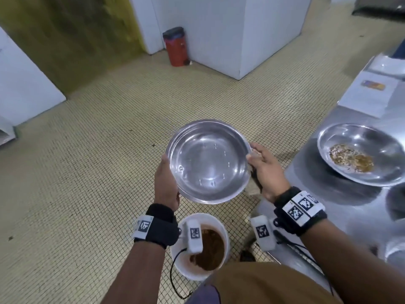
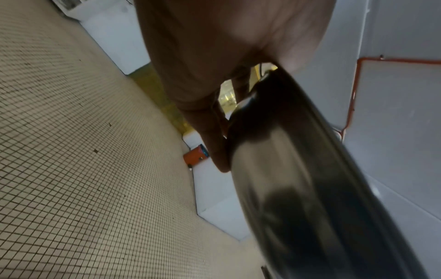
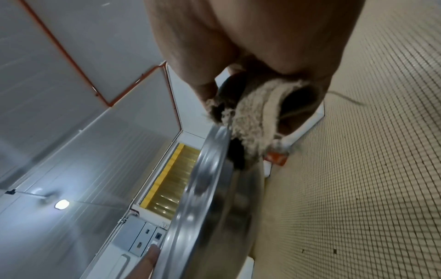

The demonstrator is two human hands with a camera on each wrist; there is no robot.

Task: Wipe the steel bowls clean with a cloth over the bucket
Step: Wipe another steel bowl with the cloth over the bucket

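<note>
While both hands grip its rim, the steel bowl [image 1: 209, 161] hangs clean above the floor, just beyond the bucket [image 1: 198, 244].

Left hand [image 1: 165, 185] curls around the left edge; right hand [image 1: 266, 170] clamps the right edge with the cloth [image 3: 253, 120] bunched underneath. Open tile lies left and far; counter edge [image 1: 306, 165] close right, carrying a soiled bowl [image 1: 359, 153].

Head cam looks steeply down from above. Wrist cams sit super close, blurry-ish, probably angled upward, both sharing the steel bowl [image 1: 208, 161] edge.
</note>
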